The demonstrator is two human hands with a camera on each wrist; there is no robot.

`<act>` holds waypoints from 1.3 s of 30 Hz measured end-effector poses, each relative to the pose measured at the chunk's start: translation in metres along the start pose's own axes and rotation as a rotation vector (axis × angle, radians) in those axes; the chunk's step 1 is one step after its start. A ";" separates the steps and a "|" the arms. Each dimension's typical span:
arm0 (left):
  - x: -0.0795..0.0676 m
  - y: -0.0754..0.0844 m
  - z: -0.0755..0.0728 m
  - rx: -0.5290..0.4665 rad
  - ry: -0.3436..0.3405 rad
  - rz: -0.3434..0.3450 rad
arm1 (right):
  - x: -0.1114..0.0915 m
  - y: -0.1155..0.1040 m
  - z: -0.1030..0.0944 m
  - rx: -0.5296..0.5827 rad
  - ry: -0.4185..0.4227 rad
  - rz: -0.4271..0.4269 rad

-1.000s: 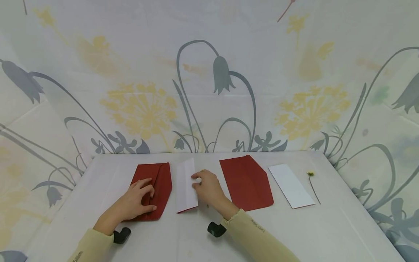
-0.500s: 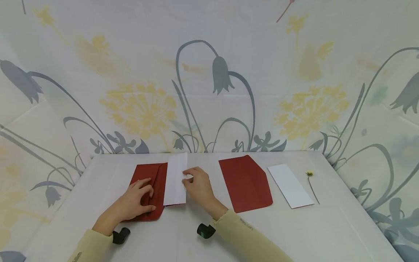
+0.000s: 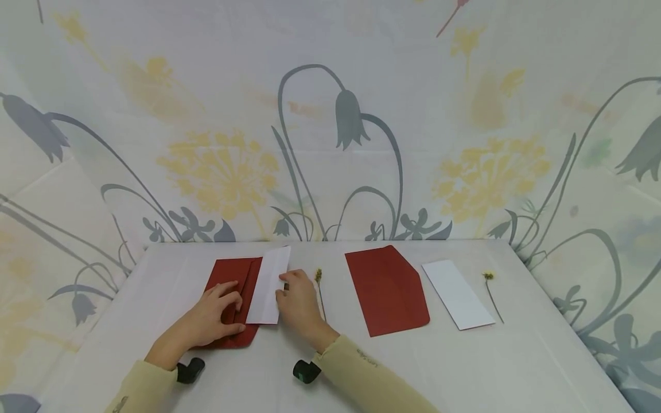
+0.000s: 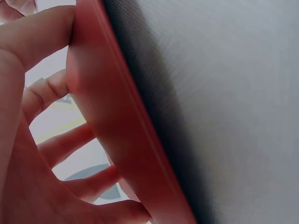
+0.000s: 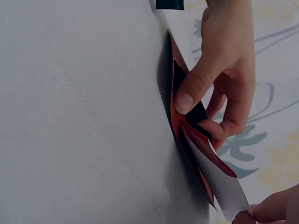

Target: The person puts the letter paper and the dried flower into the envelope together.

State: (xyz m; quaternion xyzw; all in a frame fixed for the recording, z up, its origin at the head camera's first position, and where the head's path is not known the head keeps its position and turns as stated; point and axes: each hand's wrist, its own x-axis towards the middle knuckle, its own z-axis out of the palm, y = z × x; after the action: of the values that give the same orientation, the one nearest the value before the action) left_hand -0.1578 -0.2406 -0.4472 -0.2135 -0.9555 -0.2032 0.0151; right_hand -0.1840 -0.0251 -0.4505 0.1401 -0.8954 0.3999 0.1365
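Observation:
A red envelope (image 3: pixel 229 272) lies on the left of the white table, its pocket gaping. My left hand (image 3: pixel 209 318) holds it: the thumb (image 5: pixel 186 100) presses inside the opening and the bent fingers keep the upper panel raised. With thumb and fingertips my right hand (image 3: pixel 302 304) pinches the right edge of a folded white card (image 3: pixel 268 287), red on its inner side. The card overlaps the envelope's right part in the head view. Seen from the right wrist, its near end (image 5: pixel 205 144) sits at the envelope's mouth. The left wrist view shows fingers along the envelope's edge (image 4: pixel 117 107).
Right of my right hand lies a small dried flower stem (image 3: pixel 319 281). Farther right are a second red envelope (image 3: pixel 389 292), another white card (image 3: pixel 457 295) and a yellow flower (image 3: pixel 488 276) on a stem. A flower-printed cloth (image 3: pixel 315 172) hangs behind the table.
My right hand has carried the white card leftward, from beside the red envelope to over its right part. The flower stem behind the hand has come into view. My left hand stays put.

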 end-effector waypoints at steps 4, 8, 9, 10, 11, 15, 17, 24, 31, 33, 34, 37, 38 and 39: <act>0.001 0.001 -0.001 0.009 -0.006 0.001 | -0.001 -0.005 0.004 -0.085 -0.027 -0.008; 0.002 0.002 -0.002 -0.004 -0.013 -0.014 | -0.003 -0.010 0.006 -0.113 -0.055 -0.008; 0.002 0.003 -0.003 -0.009 -0.013 -0.017 | -0.004 -0.012 0.006 -0.119 -0.057 -0.013; 0.002 0.003 -0.004 -0.013 -0.014 -0.021 | -0.004 -0.013 0.005 -0.120 -0.055 -0.018; 0.003 0.003 -0.004 -0.018 -0.015 -0.027 | -0.005 -0.015 0.005 -0.126 -0.051 -0.026; 0.004 0.003 -0.005 -0.015 -0.017 -0.031 | -0.005 -0.020 0.004 -0.139 -0.040 -0.039; 0.005 0.003 -0.004 -0.012 -0.018 -0.034 | -0.006 -0.021 0.005 -0.145 -0.046 -0.033; 0.005 0.001 -0.003 -0.005 -0.019 -0.041 | -0.008 -0.025 0.013 -0.159 -0.082 -0.018; 0.005 0.000 -0.003 -0.004 -0.026 -0.049 | -0.008 -0.026 0.018 -0.157 -0.094 -0.006; 0.005 0.001 -0.003 -0.003 -0.025 -0.050 | -0.009 -0.025 0.020 -0.153 -0.095 0.004; 0.005 0.001 -0.003 -0.006 -0.024 -0.050 | -0.009 -0.025 0.020 -0.152 -0.095 0.011; 0.004 0.002 -0.004 -0.010 -0.019 -0.045 | -0.011 -0.023 0.022 -0.146 -0.104 0.033; 0.004 0.002 -0.004 -0.011 -0.017 -0.046 | -0.011 -0.023 0.022 -0.144 -0.107 0.040; 0.003 0.002 -0.005 -0.011 -0.017 -0.044 | -0.011 -0.023 0.023 -0.142 -0.111 0.045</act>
State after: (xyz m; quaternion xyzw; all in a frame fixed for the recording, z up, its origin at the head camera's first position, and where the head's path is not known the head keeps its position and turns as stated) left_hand -0.1603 -0.2397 -0.4420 -0.1943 -0.9589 -0.2070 0.0012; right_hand -0.1685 -0.0553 -0.4540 0.1318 -0.9306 0.3300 0.0872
